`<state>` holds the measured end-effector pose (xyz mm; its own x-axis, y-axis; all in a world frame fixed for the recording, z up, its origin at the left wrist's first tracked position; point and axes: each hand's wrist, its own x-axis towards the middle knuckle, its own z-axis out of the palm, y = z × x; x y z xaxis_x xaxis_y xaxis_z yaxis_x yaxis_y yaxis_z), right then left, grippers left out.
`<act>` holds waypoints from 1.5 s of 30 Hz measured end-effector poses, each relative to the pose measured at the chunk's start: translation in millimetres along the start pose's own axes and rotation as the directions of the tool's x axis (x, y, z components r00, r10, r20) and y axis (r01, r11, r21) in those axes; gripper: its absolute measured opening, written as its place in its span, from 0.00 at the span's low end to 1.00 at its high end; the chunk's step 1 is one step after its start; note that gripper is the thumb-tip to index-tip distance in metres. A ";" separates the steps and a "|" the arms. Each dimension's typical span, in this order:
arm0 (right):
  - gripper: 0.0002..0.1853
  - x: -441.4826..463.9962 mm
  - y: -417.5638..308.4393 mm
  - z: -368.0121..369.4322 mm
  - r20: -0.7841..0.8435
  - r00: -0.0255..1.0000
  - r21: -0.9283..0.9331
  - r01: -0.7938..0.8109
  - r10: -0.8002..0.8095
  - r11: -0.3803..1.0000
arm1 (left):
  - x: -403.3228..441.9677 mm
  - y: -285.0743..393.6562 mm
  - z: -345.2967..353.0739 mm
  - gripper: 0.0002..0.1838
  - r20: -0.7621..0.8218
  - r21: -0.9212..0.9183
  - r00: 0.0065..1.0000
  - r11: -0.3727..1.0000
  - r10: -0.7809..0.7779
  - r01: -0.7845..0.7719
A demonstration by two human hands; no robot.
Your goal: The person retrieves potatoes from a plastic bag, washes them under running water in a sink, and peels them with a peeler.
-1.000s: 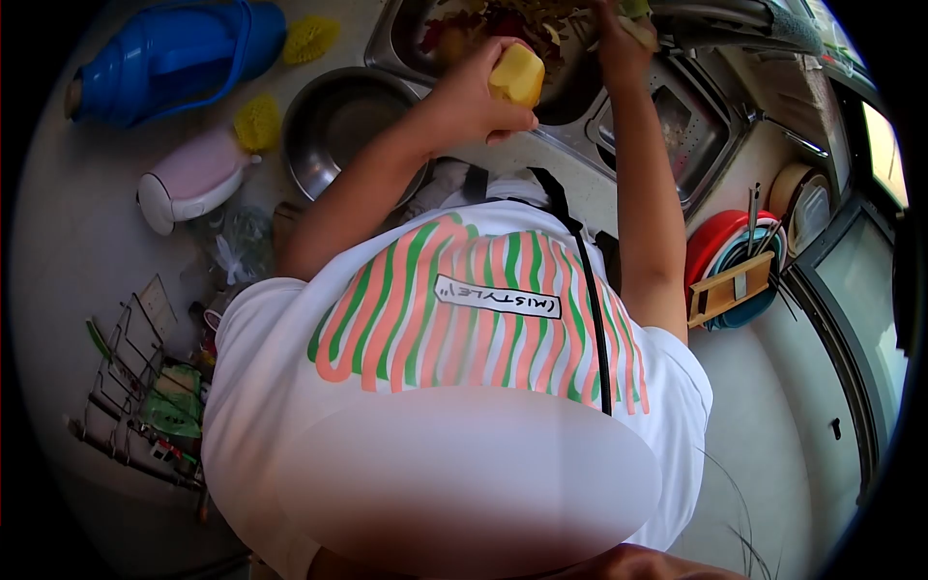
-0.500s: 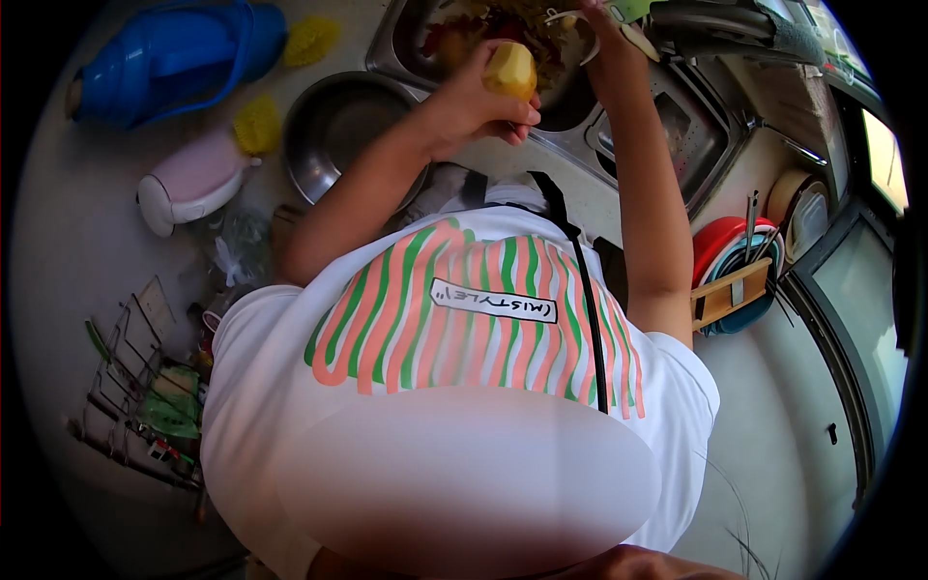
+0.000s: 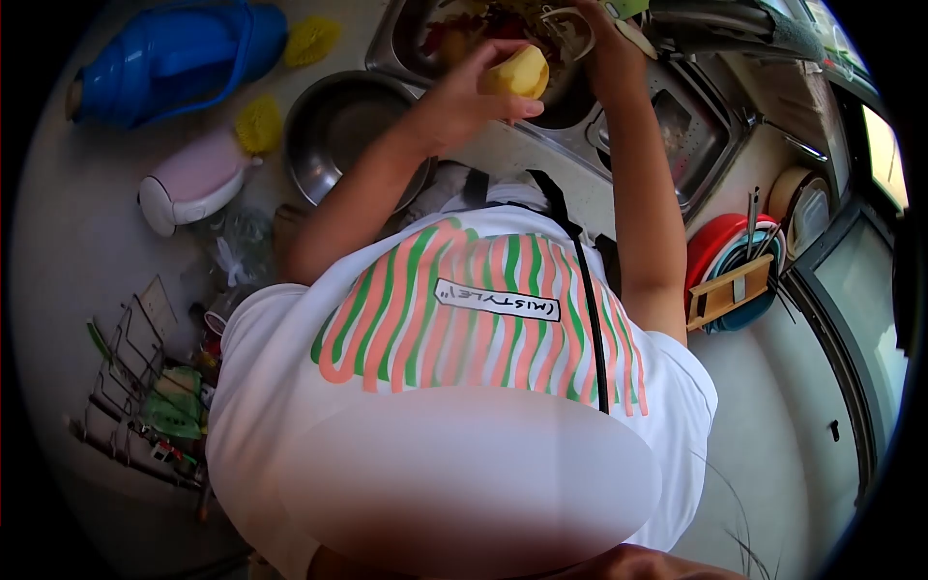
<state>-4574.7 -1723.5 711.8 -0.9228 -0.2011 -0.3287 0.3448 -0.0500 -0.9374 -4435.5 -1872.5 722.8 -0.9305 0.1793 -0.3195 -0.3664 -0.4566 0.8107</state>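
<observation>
My left hand [image 3: 471, 92] is wrapped round a mostly peeled yellow potato [image 3: 523, 72], with a darker patch of skin on its lower side. Just to the right, my right hand [image 3: 607, 43] is closed on a peeler whose pale, curved frame [image 3: 583, 29] sticks out toward the potato; the fingers are partly cut off at the top edge. The potato and the peeler are apart. Below both hands lies the steel sink [image 3: 391, 43], where peelings [image 3: 503, 19] and some red pieces are heaped.
A steel bowl [image 3: 314, 126] stands left of the sink. Farther left are a blue thermos [image 3: 164, 63], yellow scrubbers [image 3: 311, 41] and a pink kettle [image 3: 198, 174]. At the right, stacked basins [image 3: 710, 242] hold a wooden-framed slicer [image 3: 730, 293]. A wire rack [image 3: 116, 406] is at lower left.
My left hand has turned the potato and shifted it slightly right, showing another face. My right hand has moved a little left with the peeler, its frame now nearer the potato.
</observation>
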 end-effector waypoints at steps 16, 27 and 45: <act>0.13 -21.7 15.3 18.0 0.131 0.974 0.519 -0.227 0.186 0.824 | 22.9 -5.6 10.7 0.40 -0.271 0.743 0.906 0.669 0.324 -0.018; 0.22 -14.7 10.4 19.6 0.306 0.932 0.426 -0.317 0.195 0.847 | 14.5 20.8 7.6 0.39 0.053 0.264 0.976 0.946 -0.211 0.190; 0.12 24.0 30.5 -5.1 0.194 0.974 -0.187 0.150 -0.113 0.971 | 0.5 9.3 15.5 0.38 -0.081 0.262 0.994 0.964 0.072 -0.049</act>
<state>-4587.2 -1724.8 674.7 -0.9047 -0.3803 -0.1919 0.1644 0.1040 -0.9809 -4439.4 -1863.1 737.9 -0.9514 0.0742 -0.2989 -0.3079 -0.2202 0.9256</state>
